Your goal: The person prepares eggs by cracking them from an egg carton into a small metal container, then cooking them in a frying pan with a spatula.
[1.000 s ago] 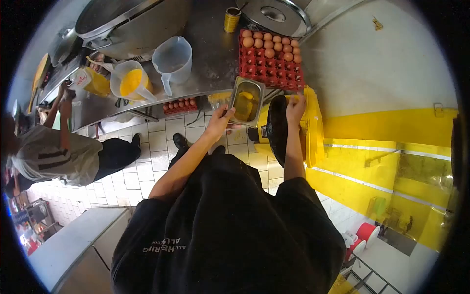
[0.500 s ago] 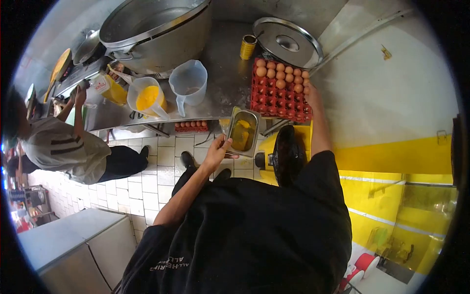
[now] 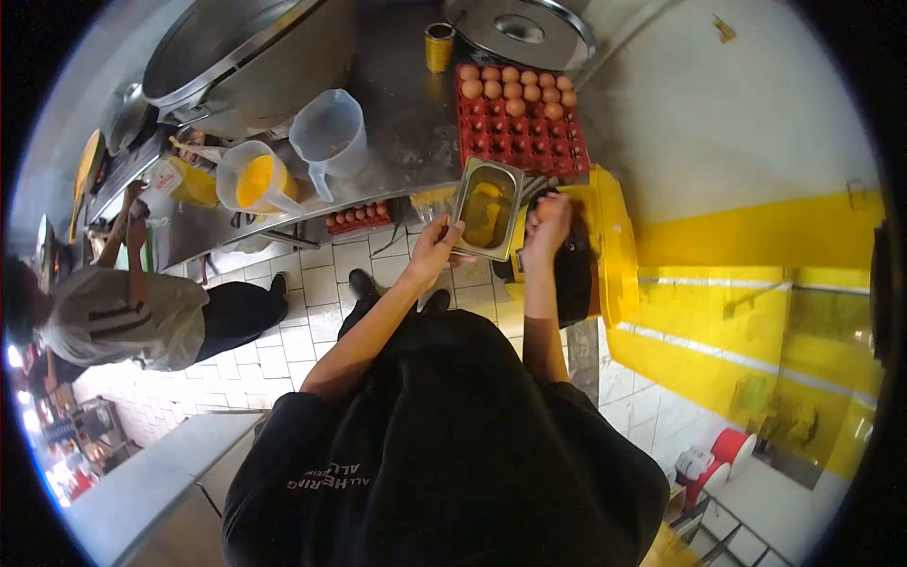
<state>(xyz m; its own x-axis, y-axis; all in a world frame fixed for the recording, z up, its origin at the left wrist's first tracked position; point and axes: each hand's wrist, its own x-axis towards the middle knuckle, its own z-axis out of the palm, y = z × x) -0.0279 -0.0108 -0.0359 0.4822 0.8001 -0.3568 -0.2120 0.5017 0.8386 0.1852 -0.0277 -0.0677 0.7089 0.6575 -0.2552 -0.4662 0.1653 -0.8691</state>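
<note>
My left hand [image 3: 436,248] grips the near left edge of a small rectangular metal pan [image 3: 470,248]. Yellow yolks and clear egg white [image 3: 487,213] lie inside it. Just right of the pan, my right hand [image 3: 548,230] is closed around a brown egg [image 3: 549,206], partly hidden by the fingers. Beyond the pan a red egg tray [image 3: 515,146] rests on the steel table, with brown eggs in its far rows and bare cups in the nearer ones.
On the steel table [image 3: 406,142] stand a jug of yellow beaten egg [image 3: 255,180], a translucent jug [image 3: 331,132], a large pot [image 3: 255,90], a yellow can [image 3: 438,49] and a round lid [image 3: 520,30]. A yellow bin [image 3: 614,246] is below right. A co-worker [image 3: 142,307] stands left.
My right hand has left the egg tray with an egg and come down beside the pan. The camera view has shifted, and the pan sits slightly farther right in it.
</note>
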